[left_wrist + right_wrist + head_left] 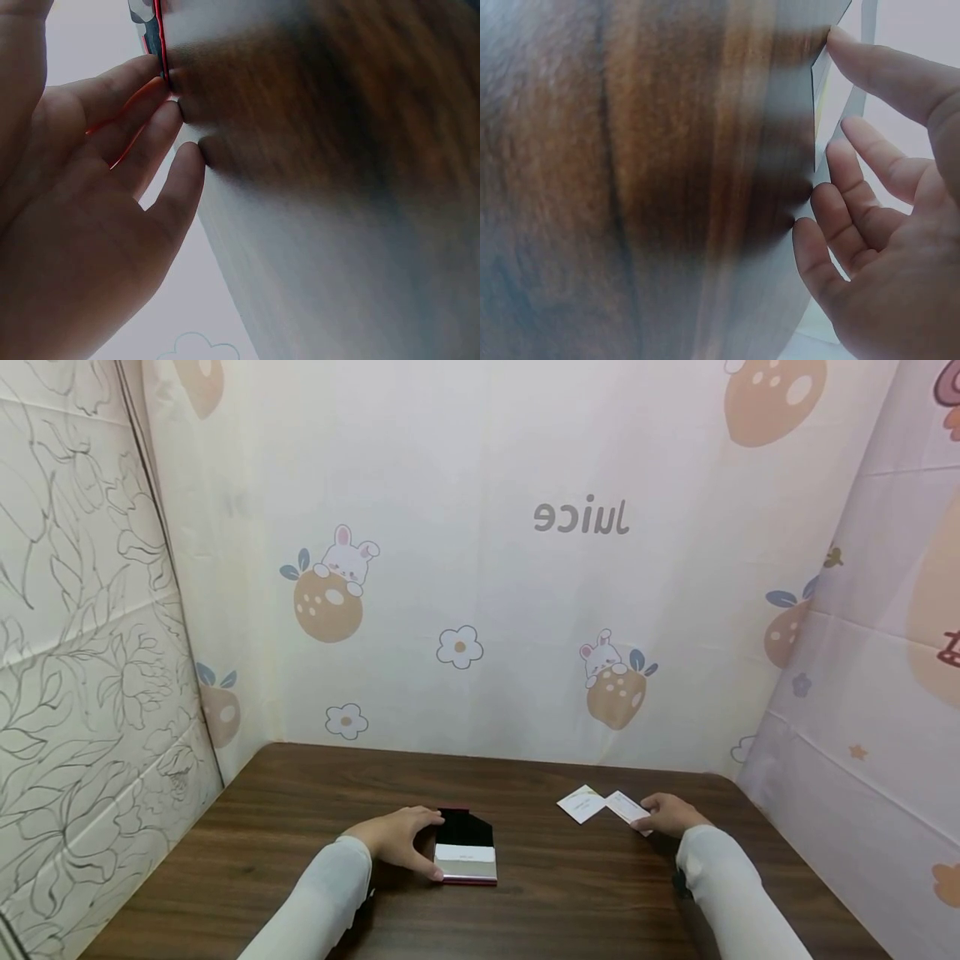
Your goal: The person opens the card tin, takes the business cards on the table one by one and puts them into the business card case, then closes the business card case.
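Observation:
A card case (465,829) with a dark inner lid lies opened on the table, white cards (465,853) in its lower half. At its left side, my left hand (397,839) holds it between thumb and fingers; the other fingers touch the tabletop in the left wrist view. Two white business cards lie farther right. The left one is a business card (581,804) lying apart from my hands. My right hand (671,816) has thumb and fingers at opposite edges of the other business card (622,806), covering its right end.
The brown wooden table (540,910) meets a printed curtain (480,568) along its back edge. More printed cloth hangs at the left (90,635) and right sides.

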Demonstrator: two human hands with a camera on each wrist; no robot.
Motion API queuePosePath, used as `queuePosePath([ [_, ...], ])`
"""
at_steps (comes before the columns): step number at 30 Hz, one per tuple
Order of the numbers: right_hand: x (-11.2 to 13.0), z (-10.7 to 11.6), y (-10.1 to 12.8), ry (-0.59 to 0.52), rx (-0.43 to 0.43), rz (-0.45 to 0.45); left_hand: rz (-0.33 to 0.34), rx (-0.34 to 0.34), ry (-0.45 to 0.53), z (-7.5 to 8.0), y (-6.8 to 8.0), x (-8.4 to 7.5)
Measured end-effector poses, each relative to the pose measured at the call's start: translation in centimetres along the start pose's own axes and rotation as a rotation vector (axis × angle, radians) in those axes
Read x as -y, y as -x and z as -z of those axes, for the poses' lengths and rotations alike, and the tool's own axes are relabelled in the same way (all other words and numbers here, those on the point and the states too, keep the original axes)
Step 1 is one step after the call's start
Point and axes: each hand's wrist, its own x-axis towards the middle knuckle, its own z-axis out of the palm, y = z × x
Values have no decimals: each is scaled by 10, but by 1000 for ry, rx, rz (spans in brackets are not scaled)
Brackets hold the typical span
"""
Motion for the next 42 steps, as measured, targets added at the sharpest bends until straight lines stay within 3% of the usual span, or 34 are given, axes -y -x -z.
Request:
queuePosePath([
  [11, -4, -1, -2, 41, -15, 2, -6, -5, 8, -1, 0, 0],
  [20, -2, -3, 4, 13, -49, 34, -9, -6, 8, -1, 0, -1],
  [38, -5, -7, 6, -246, -108, -10, 16, 4, -13, -2, 0, 0],
  [42, -2, -7, 7, -247, -108, 2, 5, 0, -15, -3, -1, 1],
])
